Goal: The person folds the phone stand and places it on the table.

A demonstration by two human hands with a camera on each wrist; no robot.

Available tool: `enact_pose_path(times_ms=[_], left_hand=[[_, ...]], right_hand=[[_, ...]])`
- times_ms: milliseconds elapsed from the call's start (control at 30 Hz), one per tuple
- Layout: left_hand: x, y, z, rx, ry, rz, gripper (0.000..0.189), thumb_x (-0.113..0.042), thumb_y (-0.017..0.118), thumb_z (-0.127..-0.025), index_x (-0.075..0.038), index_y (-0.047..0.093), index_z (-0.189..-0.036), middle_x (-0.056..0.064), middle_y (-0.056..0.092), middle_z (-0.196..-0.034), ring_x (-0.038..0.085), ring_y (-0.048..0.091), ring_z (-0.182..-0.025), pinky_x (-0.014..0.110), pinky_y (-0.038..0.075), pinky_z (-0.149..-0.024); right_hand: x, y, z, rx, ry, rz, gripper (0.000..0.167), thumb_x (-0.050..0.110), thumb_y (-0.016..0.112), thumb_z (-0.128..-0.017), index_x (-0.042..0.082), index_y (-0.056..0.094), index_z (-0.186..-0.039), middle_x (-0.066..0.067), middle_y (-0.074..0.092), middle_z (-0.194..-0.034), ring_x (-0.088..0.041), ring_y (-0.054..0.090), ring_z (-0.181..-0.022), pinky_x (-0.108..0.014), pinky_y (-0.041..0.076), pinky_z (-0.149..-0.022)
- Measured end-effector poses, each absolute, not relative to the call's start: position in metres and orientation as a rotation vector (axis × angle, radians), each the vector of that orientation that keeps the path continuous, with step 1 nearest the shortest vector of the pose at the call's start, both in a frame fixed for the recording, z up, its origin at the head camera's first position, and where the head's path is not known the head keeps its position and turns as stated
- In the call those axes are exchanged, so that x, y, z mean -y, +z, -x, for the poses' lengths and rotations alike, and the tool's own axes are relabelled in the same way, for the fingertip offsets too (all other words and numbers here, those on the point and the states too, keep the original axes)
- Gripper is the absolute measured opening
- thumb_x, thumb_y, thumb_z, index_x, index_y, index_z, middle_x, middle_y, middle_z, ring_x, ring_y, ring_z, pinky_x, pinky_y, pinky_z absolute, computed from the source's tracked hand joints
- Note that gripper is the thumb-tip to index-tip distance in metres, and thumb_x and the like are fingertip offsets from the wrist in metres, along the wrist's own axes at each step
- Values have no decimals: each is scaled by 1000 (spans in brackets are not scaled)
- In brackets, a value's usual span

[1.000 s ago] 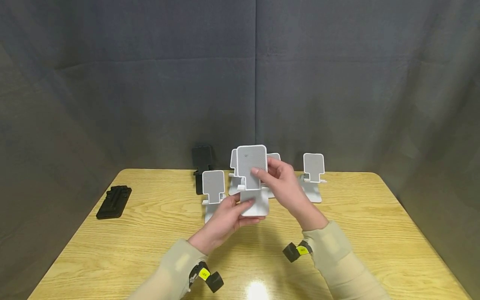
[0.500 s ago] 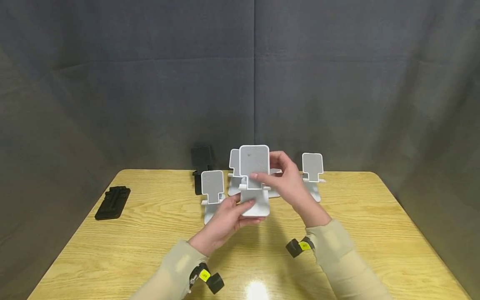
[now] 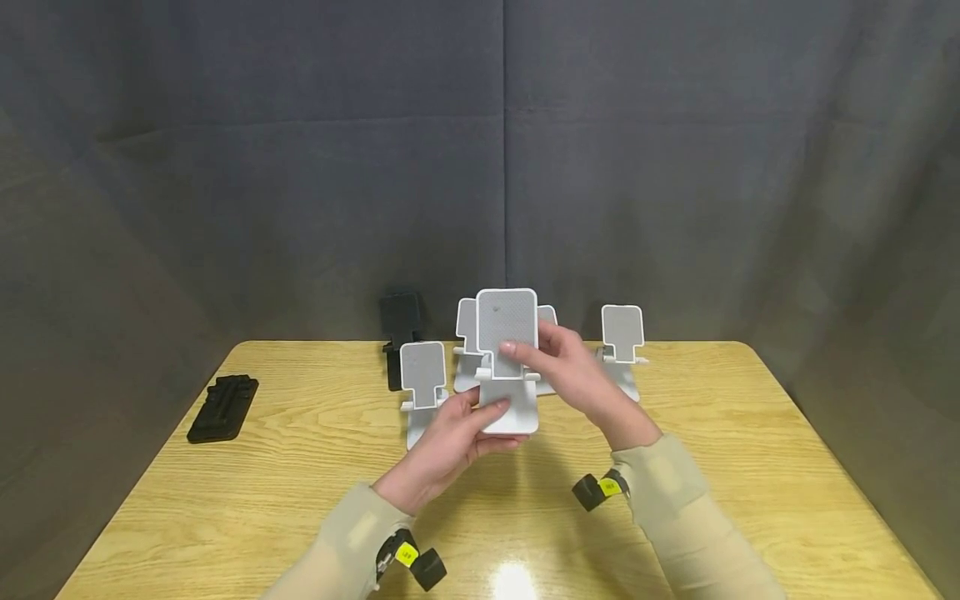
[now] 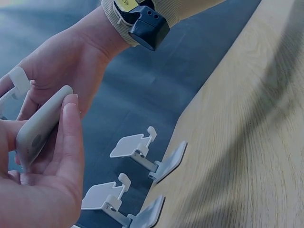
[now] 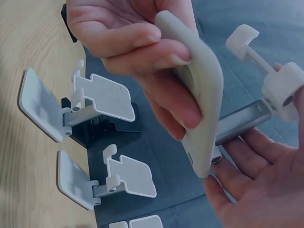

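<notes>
Above the table, both hands hold a white phone stand with a grey pad on its upper plate. My left hand grips the flat base from the left, thumb on top and fingers underneath. At the plate's right edge, my right hand pinches it, thumb lying on the grey pad and fingers behind. In the right wrist view, the stand's base is seen from below between the left fingers, and the right fingers lie near the metal arm. The stand is unfolded, its plate facing the head camera.
Several unfolded white stands are behind, including one at left and one at right. A black unfolded stand is by the dark curtain. A folded black stand lies near the left edge of the wooden table.
My right hand has shifted slightly at the plate's edge, and the right-hand hook shows more than a second ago. The left hand keeps its grip on the base. The view drifts slightly.
</notes>
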State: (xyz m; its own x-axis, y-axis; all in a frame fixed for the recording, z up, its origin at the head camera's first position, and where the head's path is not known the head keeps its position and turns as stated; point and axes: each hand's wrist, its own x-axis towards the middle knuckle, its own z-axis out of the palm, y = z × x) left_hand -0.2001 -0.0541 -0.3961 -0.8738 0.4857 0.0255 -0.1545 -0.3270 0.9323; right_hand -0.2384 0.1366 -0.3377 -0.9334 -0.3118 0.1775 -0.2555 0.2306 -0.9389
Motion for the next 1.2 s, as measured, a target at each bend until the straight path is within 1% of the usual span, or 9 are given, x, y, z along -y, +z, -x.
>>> enact_pose_path(times_ms=[200,500,767,967,1067,1200], left_hand=[[55,-396,201,-1532,2230,-444,43,-8,51,-107,5,41,-146,23,58,-131,29,68,-104,38,56,-93],[55,-397,201,-1521,2224,-460,44,-8,51,-107,11,39,-145,25,59,-128,27,69,-99,36,57,-91],[54,-396,200,-1520,2224,-465,44,-9,51,-107,10,39,-145,24,59,-129,27,69,-100,37,57,-92],[54,-397,201,-1530,2222,-452,45,-9,52,-107,9,40,-145,24,59,-128,27,70,-100,37,57,-92],[55,-397,201,-1527,2217,-457,43,-10,52,-107,10,41,-144,23,61,-126,27,70,-100,37,57,-92],[54,-396,200,-1512,2204,-458,41,-10,54,-106,13,44,-139,21,64,-120,27,70,-98,36,57,-91]], right_hand=[[-137,-339,240,-2408,-1878,581,41,28,69,-98,2,64,-129,-11,71,-116,-24,67,-107,-43,52,-95],[-137,-340,241,-2427,-1868,574,41,28,69,-98,0,64,-128,-13,72,-114,-24,67,-106,-42,53,-94],[-137,-339,239,-2443,-1871,559,40,28,70,-98,1,65,-127,-11,72,-113,-23,67,-104,-41,53,-93],[-136,-339,240,-2450,-1865,553,38,28,70,-98,2,66,-126,-10,73,-112,-23,68,-102,-42,54,-92],[-136,-341,242,-2458,-1899,563,36,24,73,-96,2,68,-125,-9,73,-112,-23,69,-101,-41,55,-90],[-137,-346,247,-2486,-1978,573,29,17,75,-94,1,72,-119,-10,75,-106,-22,70,-97,-35,56,-85]])
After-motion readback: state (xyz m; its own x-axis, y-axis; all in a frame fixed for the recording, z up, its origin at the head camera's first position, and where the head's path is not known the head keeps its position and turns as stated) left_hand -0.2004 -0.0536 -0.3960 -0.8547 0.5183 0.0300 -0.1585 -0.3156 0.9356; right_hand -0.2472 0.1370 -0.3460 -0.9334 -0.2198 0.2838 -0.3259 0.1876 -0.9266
